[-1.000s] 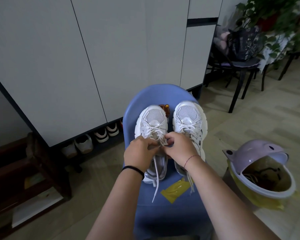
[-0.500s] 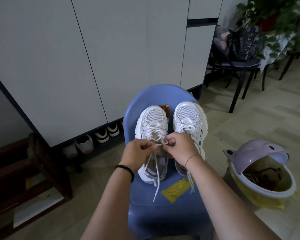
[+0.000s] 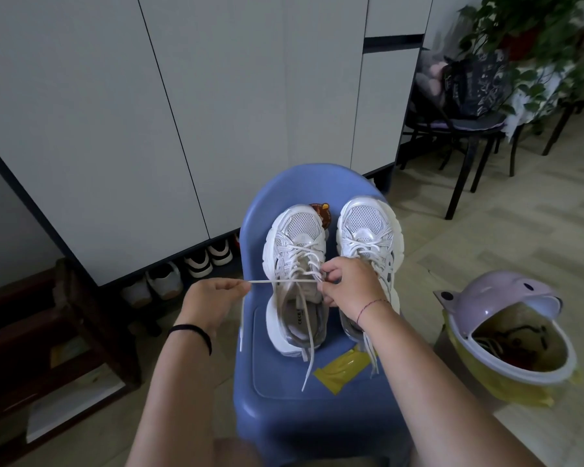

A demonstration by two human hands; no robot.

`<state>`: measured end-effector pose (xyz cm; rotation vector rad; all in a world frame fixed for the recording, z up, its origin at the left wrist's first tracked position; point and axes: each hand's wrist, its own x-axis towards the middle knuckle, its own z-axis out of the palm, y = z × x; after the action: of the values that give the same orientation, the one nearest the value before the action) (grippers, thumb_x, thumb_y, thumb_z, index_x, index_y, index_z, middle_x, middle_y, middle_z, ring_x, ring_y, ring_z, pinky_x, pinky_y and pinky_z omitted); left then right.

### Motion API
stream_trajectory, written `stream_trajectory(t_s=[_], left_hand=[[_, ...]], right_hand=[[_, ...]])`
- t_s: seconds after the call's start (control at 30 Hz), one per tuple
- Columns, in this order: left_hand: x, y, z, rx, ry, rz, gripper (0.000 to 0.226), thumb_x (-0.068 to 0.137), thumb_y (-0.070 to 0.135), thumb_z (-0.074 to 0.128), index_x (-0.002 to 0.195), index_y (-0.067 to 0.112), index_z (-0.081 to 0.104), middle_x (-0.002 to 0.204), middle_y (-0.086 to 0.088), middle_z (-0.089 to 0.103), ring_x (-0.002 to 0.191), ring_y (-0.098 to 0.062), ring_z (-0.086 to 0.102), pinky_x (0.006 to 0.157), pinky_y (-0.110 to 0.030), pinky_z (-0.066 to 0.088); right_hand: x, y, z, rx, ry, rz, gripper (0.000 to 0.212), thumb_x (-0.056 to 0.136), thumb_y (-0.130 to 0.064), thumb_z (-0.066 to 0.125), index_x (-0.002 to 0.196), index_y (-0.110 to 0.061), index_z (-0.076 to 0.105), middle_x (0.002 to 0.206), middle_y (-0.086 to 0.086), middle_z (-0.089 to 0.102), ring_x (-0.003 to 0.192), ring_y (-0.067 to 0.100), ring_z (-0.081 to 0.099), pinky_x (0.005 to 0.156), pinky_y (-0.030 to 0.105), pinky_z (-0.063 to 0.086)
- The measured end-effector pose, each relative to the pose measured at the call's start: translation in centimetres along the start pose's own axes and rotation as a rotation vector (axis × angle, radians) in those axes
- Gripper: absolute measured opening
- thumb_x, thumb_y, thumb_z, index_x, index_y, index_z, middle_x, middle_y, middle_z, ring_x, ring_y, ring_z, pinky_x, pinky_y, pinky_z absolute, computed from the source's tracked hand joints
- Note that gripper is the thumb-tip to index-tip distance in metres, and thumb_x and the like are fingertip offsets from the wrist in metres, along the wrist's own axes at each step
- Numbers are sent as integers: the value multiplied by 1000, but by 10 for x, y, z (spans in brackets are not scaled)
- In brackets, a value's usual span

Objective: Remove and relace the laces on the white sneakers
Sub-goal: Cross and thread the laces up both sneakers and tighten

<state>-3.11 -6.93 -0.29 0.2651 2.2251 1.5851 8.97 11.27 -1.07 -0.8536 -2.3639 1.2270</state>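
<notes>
A: Sneaker position?

B: Both on the blue chair (image 3: 284,392), side by side. Long axes parallel, toes toward the chair back, heels toward the person.

A: Hands?

B: Left hand (image 3: 213,301) pinches the lace (image 3: 277,281), which runs taut out to the left, crosswise to the left-side sneaker (image 3: 295,237). Right hand (image 3: 348,284) has its fingers curled, pinching the same lace at that shoe's top eyelets. Right-side sneaker (image 3: 368,230) sits partly under that wrist.

A: Other stuff?

B: Yellow packet (image 3: 343,365) on the seat by the heels. Lilac-lidded bin (image 3: 499,294) on the floor at right.

A blue chair (image 3: 284,416) carries white sneakers (image 3: 295,230) side by side and a yellow wrapper (image 3: 343,367).
</notes>
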Motion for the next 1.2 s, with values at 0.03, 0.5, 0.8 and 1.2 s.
stream_trajectory(t_s=[0.03, 0.5, 0.8, 1.2], left_hand=[[1, -1, -1, -9, 13, 4, 10, 83, 16, 75, 74, 20, 73, 75, 2, 68, 72, -13, 54, 77, -28, 43], [9, 23, 40, 137, -16, 206, 16, 87, 23, 71, 70, 21, 70, 69, 3, 66, 65, -12, 54, 52, -10, 41], [21, 35, 94, 403, 105, 325, 4, 85, 22, 68, 83, 26, 69, 86, 9, 70, 82, -11, 64, 65, -23, 50], [22, 35, 102, 581, 180, 367, 14, 88, 12, 57, 85, 10, 72, 89, -2, 70, 80, -19, 59, 67, -32, 48]], right_hand=[[-1, -1, 0, 3, -3, 2, 26, 84, -6, 69, 109, -11, 66, 85, 0, 68, 74, 25, 69, 78, 45, 58], [15, -21, -9, 45, 160, -74, 15, 90, -6, 56, 89, -11, 70, 78, 0, 68, 72, 23, 68, 75, 43, 58], [39, -24, -9, -417, 65, -140, 10, 90, -27, 64, 91, -22, 72, 89, -4, 69, 87, 17, 62, 79, 33, 53], [41, -22, 1, -566, 99, -157, 14, 92, -12, 54, 102, -13, 63, 100, 3, 65, 94, 20, 59, 80, 29, 49]])
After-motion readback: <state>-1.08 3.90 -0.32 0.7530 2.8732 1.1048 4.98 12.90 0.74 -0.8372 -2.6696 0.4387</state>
